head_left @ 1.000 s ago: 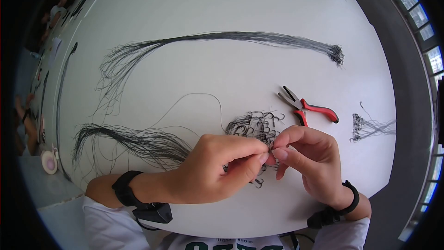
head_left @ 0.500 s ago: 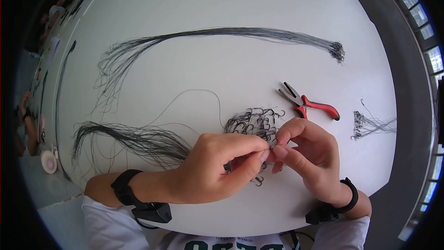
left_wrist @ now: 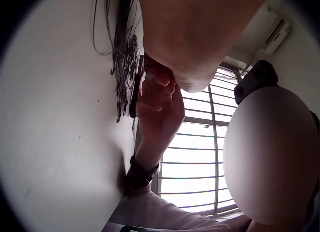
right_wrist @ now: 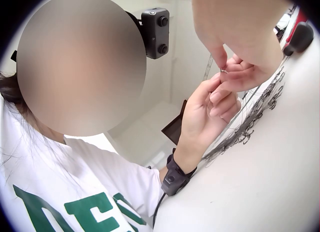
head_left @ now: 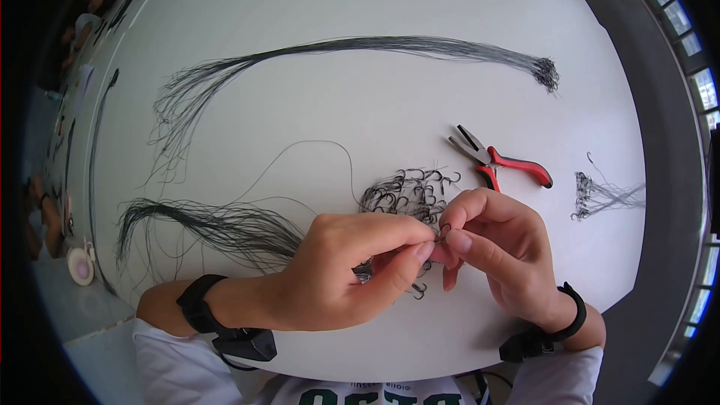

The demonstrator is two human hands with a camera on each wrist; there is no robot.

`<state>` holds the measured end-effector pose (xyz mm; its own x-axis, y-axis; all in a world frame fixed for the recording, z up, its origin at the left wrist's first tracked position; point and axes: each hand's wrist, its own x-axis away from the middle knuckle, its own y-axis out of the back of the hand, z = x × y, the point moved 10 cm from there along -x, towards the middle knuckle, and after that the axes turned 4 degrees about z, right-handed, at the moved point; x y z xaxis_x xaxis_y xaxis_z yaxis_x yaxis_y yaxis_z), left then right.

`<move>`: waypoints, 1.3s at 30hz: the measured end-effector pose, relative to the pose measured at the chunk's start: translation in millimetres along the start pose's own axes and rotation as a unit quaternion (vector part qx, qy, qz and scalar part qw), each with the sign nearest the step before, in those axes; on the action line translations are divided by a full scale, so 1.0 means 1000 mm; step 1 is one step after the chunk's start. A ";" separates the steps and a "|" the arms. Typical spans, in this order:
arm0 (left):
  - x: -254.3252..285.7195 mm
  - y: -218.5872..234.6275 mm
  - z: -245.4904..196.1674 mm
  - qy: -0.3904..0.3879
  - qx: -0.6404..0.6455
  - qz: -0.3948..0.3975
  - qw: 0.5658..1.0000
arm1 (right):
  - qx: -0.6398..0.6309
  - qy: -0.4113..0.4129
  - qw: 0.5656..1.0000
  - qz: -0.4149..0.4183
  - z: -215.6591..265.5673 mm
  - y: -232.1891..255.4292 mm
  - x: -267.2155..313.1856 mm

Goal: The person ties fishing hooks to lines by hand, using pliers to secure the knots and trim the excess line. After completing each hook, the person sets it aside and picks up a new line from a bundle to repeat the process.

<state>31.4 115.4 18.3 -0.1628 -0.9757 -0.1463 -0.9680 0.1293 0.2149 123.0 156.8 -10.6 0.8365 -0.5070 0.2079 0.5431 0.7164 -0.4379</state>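
Observation:
Above a pile of dark fish hooks (head_left: 405, 193), the two hands meet fingertip to fingertip. A small dark fish hook (head_left: 445, 229) shows between them, its bend near the right fingertips. My left hand (head_left: 352, 266) pinches at the hook's lower end with thumb and index finger. The right hand (head_left: 504, 259) pinches the hook from the other side. In the right wrist view a tiny glint of the hook (right_wrist: 223, 71) sits at the meeting fingertips. From the pile, a bundle of dark lines (head_left: 217, 226) runs left beneath the left hand, which hides part of it.
Red-handled pliers (head_left: 495, 161) lie half open just beyond the right hand. A long bundle of hooked lines (head_left: 360, 43) stretches across the table (head_left: 315, 105) further back. A smaller cluster of hooks (head_left: 583, 195) lies at the right edge. Other people's arms (head_left: 49, 217) show at far left.
The right fingertips have shifted slightly, and the hook's bend now shows more clearly between them. The left hand keeps its pinch. The table's things sit a little higher in the head view.

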 end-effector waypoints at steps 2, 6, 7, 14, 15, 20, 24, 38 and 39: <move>-0.001 0.001 -0.003 -0.012 -0.002 -0.015 1.000 | 0.001 0.002 1.000 -0.001 0.000 0.001 0.000; 0.000 -0.001 0.002 0.022 0.037 0.004 0.999 | 0.001 0.010 1.000 0.006 0.002 0.002 -0.001; 0.000 -0.005 0.010 0.071 0.114 0.024 0.991 | 0.009 0.011 1.000 -0.003 0.004 0.004 -0.001; 0.002 -0.014 0.026 0.156 0.262 0.047 0.951 | 0.207 0.065 0.974 -0.070 0.022 0.006 0.005; 0.003 -0.014 0.026 0.157 0.262 0.047 0.951 | 0.206 0.065 0.974 -0.070 0.022 0.005 0.004; 0.003 -0.013 0.025 0.147 0.228 0.045 0.961 | 0.243 0.088 0.962 -0.083 0.025 0.005 0.006; 0.003 -0.012 0.025 0.134 0.197 0.038 0.970 | 0.248 0.086 0.961 -0.089 0.025 0.005 0.007; 0.003 -0.012 0.024 0.136 0.206 0.043 0.968 | 0.356 0.174 0.914 -0.086 0.041 -0.005 0.008; 0.003 -0.012 0.024 0.136 0.206 0.043 0.968 | 0.356 0.174 0.914 -0.087 0.041 -0.005 0.007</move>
<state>38.3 114.9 -8.0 -0.2444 -0.9613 0.1274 -0.9560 0.2169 -0.1975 129.2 169.2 28.4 0.7268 -0.6754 -0.1247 0.6787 0.6785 0.2812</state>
